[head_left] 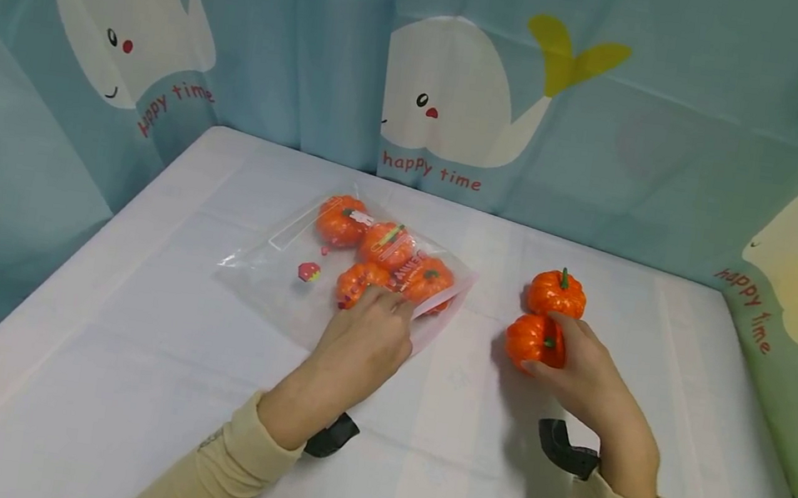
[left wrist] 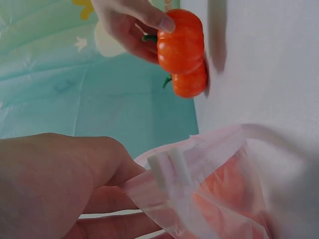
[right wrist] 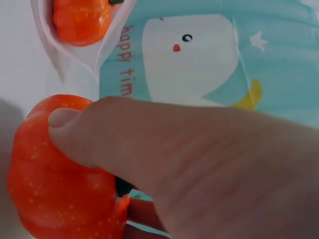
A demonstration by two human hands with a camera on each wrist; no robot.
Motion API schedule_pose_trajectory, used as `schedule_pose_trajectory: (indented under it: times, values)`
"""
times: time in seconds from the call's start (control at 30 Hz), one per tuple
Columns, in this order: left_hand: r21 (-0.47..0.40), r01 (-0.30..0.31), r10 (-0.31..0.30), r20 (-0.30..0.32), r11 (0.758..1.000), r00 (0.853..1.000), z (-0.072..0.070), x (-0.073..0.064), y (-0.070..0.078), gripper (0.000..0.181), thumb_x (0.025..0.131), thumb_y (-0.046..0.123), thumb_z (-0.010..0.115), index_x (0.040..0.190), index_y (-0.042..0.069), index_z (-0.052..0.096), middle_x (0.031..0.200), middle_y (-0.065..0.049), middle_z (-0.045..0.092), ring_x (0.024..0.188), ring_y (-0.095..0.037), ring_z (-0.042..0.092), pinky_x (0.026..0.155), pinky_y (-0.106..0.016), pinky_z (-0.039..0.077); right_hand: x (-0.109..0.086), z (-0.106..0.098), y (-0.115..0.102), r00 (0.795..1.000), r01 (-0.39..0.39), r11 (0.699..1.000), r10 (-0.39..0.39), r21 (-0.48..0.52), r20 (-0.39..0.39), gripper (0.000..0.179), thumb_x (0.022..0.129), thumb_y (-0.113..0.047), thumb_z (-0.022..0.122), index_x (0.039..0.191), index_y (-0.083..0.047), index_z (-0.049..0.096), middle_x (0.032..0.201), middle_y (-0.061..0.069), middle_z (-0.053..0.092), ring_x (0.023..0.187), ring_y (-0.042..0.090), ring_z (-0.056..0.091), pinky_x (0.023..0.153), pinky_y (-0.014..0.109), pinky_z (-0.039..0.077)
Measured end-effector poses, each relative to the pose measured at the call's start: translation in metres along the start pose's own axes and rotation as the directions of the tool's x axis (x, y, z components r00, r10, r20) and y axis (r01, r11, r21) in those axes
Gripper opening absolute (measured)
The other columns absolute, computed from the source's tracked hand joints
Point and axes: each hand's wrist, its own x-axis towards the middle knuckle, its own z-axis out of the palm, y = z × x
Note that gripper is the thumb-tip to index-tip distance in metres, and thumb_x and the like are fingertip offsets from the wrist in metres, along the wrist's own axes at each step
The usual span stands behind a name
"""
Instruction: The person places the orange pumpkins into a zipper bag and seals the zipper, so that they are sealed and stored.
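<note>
A clear zip bag (head_left: 275, 266) with printed pictures lies on the table, several small orange toy pumpkins (head_left: 342, 220) inside it. My left hand (head_left: 368, 333) pinches the bag's edge near its opening, and the white slider (left wrist: 169, 168) shows just past the fingers in the left wrist view. To the right, my right hand (head_left: 583, 370) grips an orange toy pumpkin (right wrist: 65, 184) between thumb and fingers, its green stem toward the palm. Just behind it sits another toy pumpkin (head_left: 558, 293) with a green stem, partly overlapped by the held one.
The white-covered table (head_left: 122, 398) ends at a blue-green curtain (head_left: 305, 43) printed with whales along the back and sides. A dark band piece (head_left: 565, 452) sits at the right wrist, and another (head_left: 331, 436) at the left.
</note>
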Motion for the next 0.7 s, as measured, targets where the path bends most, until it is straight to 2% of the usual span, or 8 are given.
schedule_pose_trajectory:
  times: [0.3, 0.43, 0.5, 0.7]
  values:
    - [-0.060, 0.044, -0.046, -0.025, 0.997, 0.999, 0.001, 0.000, 0.001, 0.005, 0.083, 0.000, 0.066, 0.083, 0.005, 0.068, 0.085, -0.005, 0.066, 0.091, -0.028, 0.062, 0.059, -0.035, 0.060, -0.001, 0.009, -0.018, 0.995, 0.104, 0.995, -0.104, -0.010, -0.005, 0.067, 0.087, -0.013, 0.072, 0.143, 0.004, 0.040, 0.145, 0.025, 0.042, 0.132, 0.044, 0.043, 0.108, 0.061, 0.039]
    - [-0.121, 0.087, -0.091, -0.032, 0.989, 0.995, 0.002, 0.000, 0.001, 0.005, 0.082, -0.001, 0.065, 0.083, 0.004, 0.066, 0.090, -0.007, 0.068, 0.093, -0.028, 0.062, 0.056, -0.037, 0.059, -0.001, 0.018, -0.030, 0.982, 0.186, 0.981, -0.187, -0.051, -0.011, 0.065, 0.084, -0.008, 0.075, 0.140, 0.004, 0.044, 0.143, 0.022, 0.046, 0.131, 0.042, 0.046, 0.107, 0.060, 0.041]
    - [-0.122, 0.091, -0.095, -0.030, 0.988, 0.995, 0.002, 0.000, 0.001, 0.005, 0.082, -0.001, 0.065, 0.083, 0.004, 0.066, 0.091, -0.008, 0.068, 0.093, -0.028, 0.062, 0.055, -0.037, 0.059, 0.000, 0.022, -0.036, 0.971, 0.236, 0.968, -0.238, -0.080, -0.014, 0.066, 0.082, -0.007, 0.077, 0.139, 0.003, 0.045, 0.141, 0.021, 0.049, 0.131, 0.041, 0.046, 0.106, 0.059, 0.042]
    - [-0.121, 0.098, -0.103, -0.038, 0.988, 0.994, 0.003, 0.000, 0.001, 0.005, 0.083, 0.000, 0.065, 0.082, 0.005, 0.065, 0.092, -0.008, 0.068, 0.092, -0.028, 0.062, 0.055, -0.038, 0.059, 0.000, 0.032, -0.047, 0.954, 0.296, 0.948, -0.298, -0.114, -0.007, 0.066, 0.082, -0.012, 0.079, 0.140, -0.002, 0.049, 0.142, 0.019, 0.051, 0.133, 0.038, 0.047, 0.107, 0.055, 0.044]
